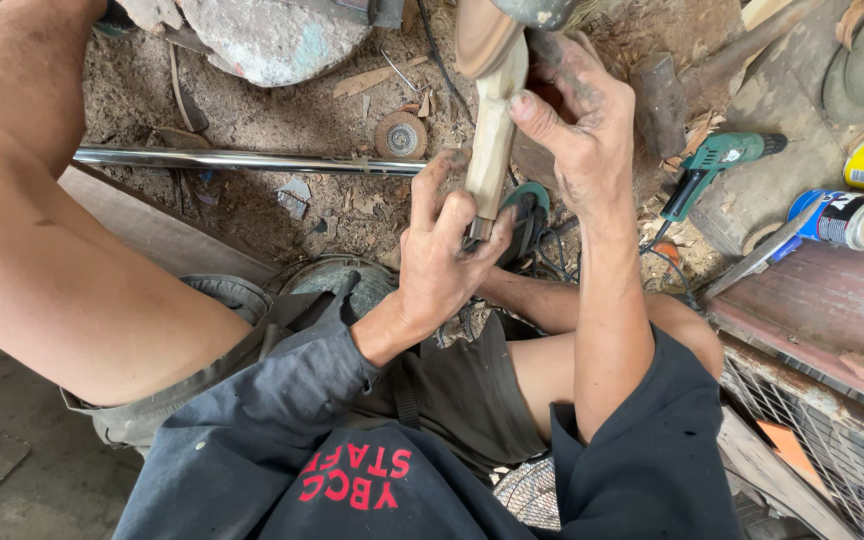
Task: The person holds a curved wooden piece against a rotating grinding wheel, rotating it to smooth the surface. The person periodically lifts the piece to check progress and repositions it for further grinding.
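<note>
A shiny metal rod (252, 160) lies across the sawdust-strewn floor (282, 120) at the left. The left hand (444, 262) has its grip closed around the lower end of a pale carved wooden piece (492, 140), held upright. The right hand (577, 125) grips its upper part, thumb pressed on the wood. Farther right lie a green power drill (717, 160) and two cans (857, 218), their contents hidden.

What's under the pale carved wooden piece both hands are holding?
Below the pale carved wooden piece: sawdust-strewn ground, a teal round object and black cables. Left hand covers its lower end; right hand hides what lies beside it.
</note>
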